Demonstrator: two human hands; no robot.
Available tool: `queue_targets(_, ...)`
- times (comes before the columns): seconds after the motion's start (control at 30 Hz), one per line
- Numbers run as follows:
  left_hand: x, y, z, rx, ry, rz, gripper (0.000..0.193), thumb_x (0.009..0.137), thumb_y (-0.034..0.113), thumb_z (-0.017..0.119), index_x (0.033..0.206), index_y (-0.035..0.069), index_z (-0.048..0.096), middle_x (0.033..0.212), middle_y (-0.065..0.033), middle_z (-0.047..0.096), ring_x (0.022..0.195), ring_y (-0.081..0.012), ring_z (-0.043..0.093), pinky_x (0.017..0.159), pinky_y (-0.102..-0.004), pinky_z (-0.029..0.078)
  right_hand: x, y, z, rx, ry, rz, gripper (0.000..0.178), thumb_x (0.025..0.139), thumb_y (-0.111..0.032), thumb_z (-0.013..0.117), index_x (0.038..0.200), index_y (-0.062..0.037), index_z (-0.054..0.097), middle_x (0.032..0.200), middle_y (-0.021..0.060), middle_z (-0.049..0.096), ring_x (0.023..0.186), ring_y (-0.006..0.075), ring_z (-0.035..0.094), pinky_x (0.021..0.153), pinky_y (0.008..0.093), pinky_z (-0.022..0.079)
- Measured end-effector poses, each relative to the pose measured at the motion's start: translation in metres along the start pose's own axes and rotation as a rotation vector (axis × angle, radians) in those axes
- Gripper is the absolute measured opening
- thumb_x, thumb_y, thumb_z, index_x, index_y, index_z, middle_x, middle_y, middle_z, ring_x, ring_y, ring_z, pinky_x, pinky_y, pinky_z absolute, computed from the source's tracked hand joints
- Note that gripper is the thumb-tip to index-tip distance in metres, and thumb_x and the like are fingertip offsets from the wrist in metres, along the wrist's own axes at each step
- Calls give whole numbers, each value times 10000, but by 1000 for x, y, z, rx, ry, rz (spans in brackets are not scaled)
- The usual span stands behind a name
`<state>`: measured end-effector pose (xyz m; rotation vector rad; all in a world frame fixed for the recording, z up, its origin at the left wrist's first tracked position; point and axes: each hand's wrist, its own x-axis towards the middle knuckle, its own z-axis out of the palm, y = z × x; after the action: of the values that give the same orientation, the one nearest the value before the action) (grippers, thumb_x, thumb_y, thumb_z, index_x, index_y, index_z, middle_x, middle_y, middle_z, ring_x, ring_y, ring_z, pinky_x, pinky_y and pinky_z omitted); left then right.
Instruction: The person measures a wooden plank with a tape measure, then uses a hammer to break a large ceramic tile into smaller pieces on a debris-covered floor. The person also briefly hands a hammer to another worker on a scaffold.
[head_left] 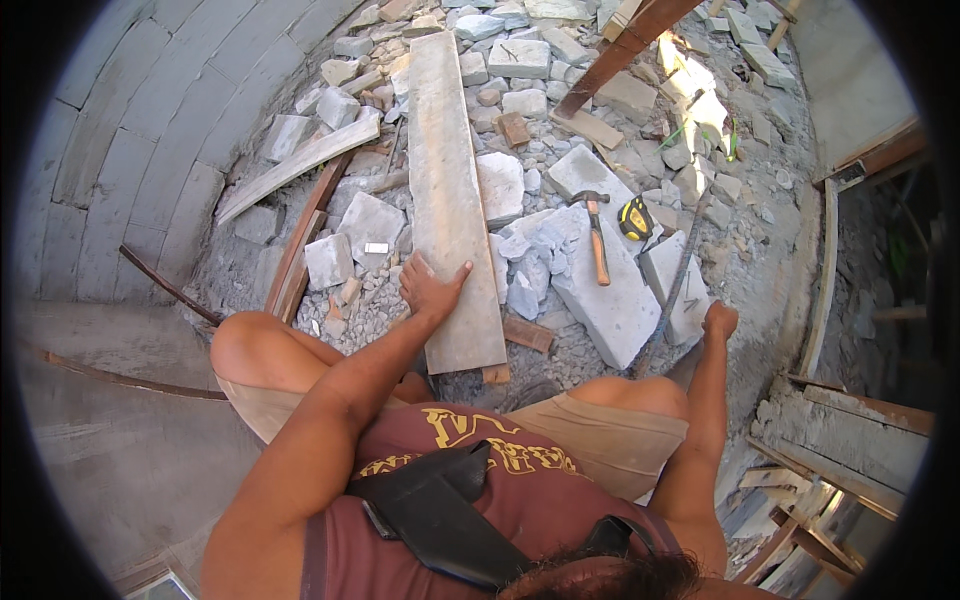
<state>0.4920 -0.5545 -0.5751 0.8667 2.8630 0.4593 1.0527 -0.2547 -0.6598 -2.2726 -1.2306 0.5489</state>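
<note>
My left hand [434, 288] lies on a long wooden board [440, 170], its thumb and fingers spread across the near part. The board stretches away from me over the rubble. Out to the right, my right hand [719, 319] is closed in a fist beside a pale concrete block [677, 285]; what it holds, if anything, I cannot make out. On a larger pale block [612, 315] between my hands rest a claw hammer [598, 245] with an orange and black handle and a yellow and black tape measure [634, 218].
A dark ridged metal bar [678, 285] slants along the right-hand block. Broken blocks and gravel cover the ground ahead. A reddish wooden post [625, 55] leans at the top. More timber [300, 165] lies left of the board, near a grey block wall [150, 130].
</note>
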Motion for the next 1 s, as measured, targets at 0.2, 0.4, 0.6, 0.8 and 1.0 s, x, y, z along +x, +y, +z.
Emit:
queue_targets(0.2, -4, 120, -12, -999, -503, 395, 450, 1015, 358, 790, 1235, -30, 732, 1072, -135, 766, 994, -239, 732, 923, -394, 573, -135, -151, -44, 538, -773, -275, 147, 1065, -189, 674, 1050, -43, 656, 834, 11, 645, 645, 96, 592, 564, 269, 522)
queue_targets(0.4, -32, 208, -28, -1553, -723, 191, 341, 1066, 260, 750, 1254, -25, 744, 1103, -60, 765, 963, -135, 713, 854, -304, 588, -244, -281, -36, 459, -1099, -405, 185, 1085, -206, 667, 1108, -24, 641, 892, 28, 655, 730, 96, 625, 593, 264, 542)
queue_targets(0.6, 46, 179, 12, -1457, -530, 109, 336, 1063, 290, 752, 1219, -7, 766, 1013, -32, 752, 893, -117, 680, 811, -290, 564, -255, -306, 46, 204, -852, -665, 374, 1011, -271, 747, 1240, 15, 670, 924, 139, 716, 841, 266, 715, 814, 414, 605)
queue_targets(0.8, 212, 55, 62, -684, 261, -142, 322, 1055, 290, 701, 1057, -25, 771, 940, -117, 766, 857, -235, 696, 816, -390, 547, -249, -262, 85, -730, -537, -579, 514, 994, -170, 692, 1454, -25, 517, 1403, 252, 562, 1263, 489, 635, 1006, 582, 557)
queue_targets(1.0, 268, -11, 105, -811, 45, -313, 355, 1074, 330, 624, 1066, -9, 728, 1121, -242, 761, 1043, -397, 712, 949, -511, 527, -248, -233, 106, -677, -553, -326, 446, 1010, -158, 603, 1422, -38, 480, 1385, 328, 585, 1229, 502, 659, 1009, 607, 550)
